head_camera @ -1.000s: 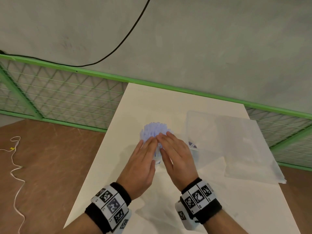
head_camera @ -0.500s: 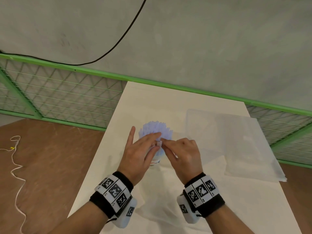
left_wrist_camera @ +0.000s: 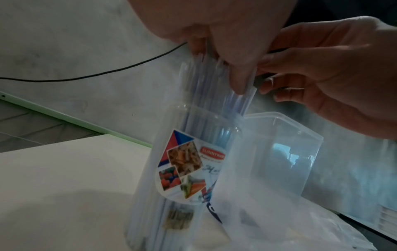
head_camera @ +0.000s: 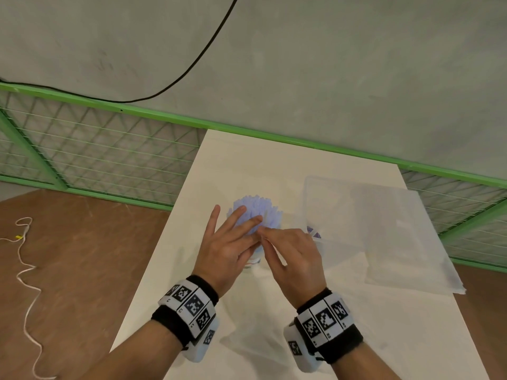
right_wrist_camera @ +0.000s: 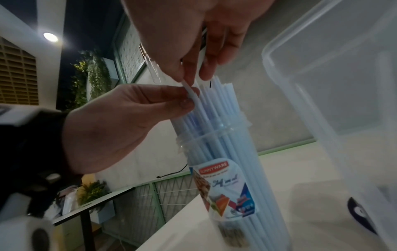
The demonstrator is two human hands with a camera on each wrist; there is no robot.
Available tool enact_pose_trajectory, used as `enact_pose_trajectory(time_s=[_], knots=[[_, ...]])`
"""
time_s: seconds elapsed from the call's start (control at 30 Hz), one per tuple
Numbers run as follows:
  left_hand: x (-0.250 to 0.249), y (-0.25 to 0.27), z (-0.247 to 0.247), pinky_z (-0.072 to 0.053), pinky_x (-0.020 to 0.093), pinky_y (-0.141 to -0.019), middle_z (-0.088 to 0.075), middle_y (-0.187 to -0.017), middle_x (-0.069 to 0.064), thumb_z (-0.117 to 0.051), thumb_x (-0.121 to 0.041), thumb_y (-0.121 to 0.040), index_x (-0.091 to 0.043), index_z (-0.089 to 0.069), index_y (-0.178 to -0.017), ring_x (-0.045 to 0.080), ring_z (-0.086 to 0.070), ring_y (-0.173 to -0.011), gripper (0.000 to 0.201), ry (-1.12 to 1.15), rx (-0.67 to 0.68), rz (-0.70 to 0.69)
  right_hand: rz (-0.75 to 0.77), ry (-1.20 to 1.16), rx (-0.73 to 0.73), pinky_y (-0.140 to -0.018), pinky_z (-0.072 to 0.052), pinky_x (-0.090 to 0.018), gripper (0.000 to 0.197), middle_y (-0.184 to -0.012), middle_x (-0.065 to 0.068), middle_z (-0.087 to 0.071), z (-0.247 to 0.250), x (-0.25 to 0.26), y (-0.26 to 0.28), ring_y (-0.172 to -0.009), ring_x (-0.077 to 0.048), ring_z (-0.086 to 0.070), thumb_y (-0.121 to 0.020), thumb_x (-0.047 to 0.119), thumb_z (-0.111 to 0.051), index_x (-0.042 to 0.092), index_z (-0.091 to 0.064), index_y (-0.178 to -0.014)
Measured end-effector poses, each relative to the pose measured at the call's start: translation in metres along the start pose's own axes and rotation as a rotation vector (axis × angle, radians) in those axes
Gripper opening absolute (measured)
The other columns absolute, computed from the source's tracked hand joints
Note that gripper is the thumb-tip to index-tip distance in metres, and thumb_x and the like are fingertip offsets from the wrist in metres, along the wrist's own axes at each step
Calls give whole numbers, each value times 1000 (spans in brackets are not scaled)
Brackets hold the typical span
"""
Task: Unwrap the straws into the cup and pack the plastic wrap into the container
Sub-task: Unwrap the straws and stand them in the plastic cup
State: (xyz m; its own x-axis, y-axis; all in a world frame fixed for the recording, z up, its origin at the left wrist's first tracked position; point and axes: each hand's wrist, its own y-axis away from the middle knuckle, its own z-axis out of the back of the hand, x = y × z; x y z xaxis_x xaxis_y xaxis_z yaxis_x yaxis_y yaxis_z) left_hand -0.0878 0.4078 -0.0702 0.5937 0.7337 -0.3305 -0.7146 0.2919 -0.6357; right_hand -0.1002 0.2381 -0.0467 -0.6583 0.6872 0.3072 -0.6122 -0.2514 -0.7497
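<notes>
A tall clear labelled cup stands on the white table, packed with pale blue straws. Both hands meet over the straw tops. My left hand pinches one pale straw between thumb and finger, its other fingers spread. From the other side my right hand pinches the same straw with curled fingers. The clear container stands just right of the cup. Translucent plastic wrap with dark print lies at the cup's foot.
A large translucent plastic sheet lies across the table's right side, past the container. Green mesh fencing borders the table at the back and left. A black cable hangs on the grey wall, and a white cord lies on the brown floor.
Both hands lay flat over the straw tops a second ago. The right fingers have since curled, the left fingers have spread, and both now pinch one straw.
</notes>
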Motion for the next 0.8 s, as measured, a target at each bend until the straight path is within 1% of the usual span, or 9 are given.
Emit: enact_pose_trajectory(time_s=[0.07,0.17,0.27,0.37,0.43,0.5,0.63,0.73,0.8], knots=[[2,2,0,-16,57,-116,-60,-133,-4,-59,-21,-93,-19,-72,-113,24,-47,-133,24,-34,17,-18,-2,39,-13,-66,-52,-38,15,-95,6,-75,-4,-6,2,-78,-16,-66,-92,15,-66,11,-76,-102],[-1,3,3,-17,56,-116,-56,-139,-2,-58,-20,-94,-16,-66,-122,21,-42,-137,30,-27,42,8,-19,107,-23,-66,-48,-35,16,-88,10,-73,-4,-11,4,-72,-15,-63,-94,19,-64,15,-77,-101],[-8,4,10,-13,52,-119,-44,-149,-1,-44,-22,-99,-14,-51,-138,14,-33,-143,41,35,58,126,-21,163,-9,-65,-44,-34,14,-74,12,-69,-3,-11,2,-67,-15,-61,-95,21,-64,19,-76,-101],[-9,9,14,-6,47,-121,-34,-154,-5,-32,-28,-101,-16,-40,-146,10,-24,-146,47,21,103,217,30,181,4,-60,-44,-36,5,-75,13,-71,-2,-13,-1,-65,-19,-60,-86,16,-74,18,-75,-90],[-6,12,13,-5,46,-120,-31,-155,-7,-28,-29,-101,-19,-37,-147,9,-20,-146,47,-7,144,235,58,199,10,-59,-43,-36,5,-72,12,-70,-1,-14,-5,-63,-20,-59,-86,17,-74,18,-75,-81],[-3,14,9,-8,47,-120,-31,-155,-6,-28,-29,-102,-18,-39,-147,10,-20,-146,47,-30,168,213,95,222,22,-59,-41,-35,12,-74,13,-71,-2,-16,-8,-63,-20,-57,-88,17,-72,18,-73,-76],[2,11,7,-16,49,-118,-41,-150,-2,-32,-28,-102,-14,-49,-140,14,-31,-142,44,-66,124,154,199,254,61,-62,-41,-34,12,-89,14,-74,-4,-25,-8,-71,-23,-56,-82,8,-75,20,-74,-79],[2,10,7,-19,50,-117,-45,-147,1,-35,-27,-102,-13,-54,-136,17,-37,-139,42,-92,104,107,201,206,98,-60,-46,-37,15,-92,8,-73,-6,-33,-7,-72,-23,-54,-78,2,-79,15,-75,-82],[1,9,8,-20,52,-116,-47,-146,1,-39,-27,-101,-14,-56,-134,18,-41,-138,40,-77,91,89,191,130,135,-62,-49,-37,10,-92,2,-73,-4,-33,-8,-72,-23,-55,-80,2,-78,11,-75,-83]])
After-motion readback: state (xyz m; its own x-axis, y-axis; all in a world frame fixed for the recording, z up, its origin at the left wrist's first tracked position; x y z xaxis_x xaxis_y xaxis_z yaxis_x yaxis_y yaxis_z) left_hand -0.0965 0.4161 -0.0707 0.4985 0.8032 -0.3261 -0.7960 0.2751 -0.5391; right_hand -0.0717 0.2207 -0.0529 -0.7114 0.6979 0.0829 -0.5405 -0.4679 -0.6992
